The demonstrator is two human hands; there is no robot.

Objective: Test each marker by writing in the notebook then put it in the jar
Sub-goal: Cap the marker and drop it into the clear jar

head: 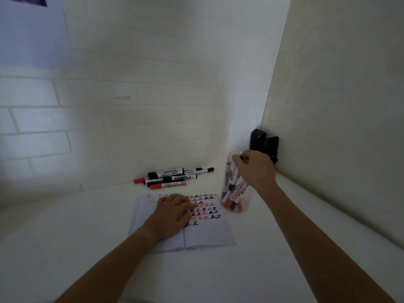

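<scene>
The marker [241,158] shows only as a small dark tip poking out between the curled fingers of the right hand [254,169], which pinches it right at the mouth of the clear jar [235,184]; the rest of it is hidden behind the hand, so whether it already dips into the jar cannot be told. The jar stands upright just under that hand and holds a cluster of red and black markers leaning against its wall. To the left of the jar lies the open notebook [205,232], its right page filled with rows of red and black written marks. The left hand [172,215] rests flat on the notebook with fingers stretched out and together, pressing across the centre fold and covering part of the writing. Beyond the left hand, near the tiled wall [131,127], a small pile of markers [172,177] lies on its side, some with red caps and some with black. Everything sits on a white worktop [87,237]. Past the right hand, in the corner against the side wall, stands a dark object [262,143] whose nature is unclear.
</scene>
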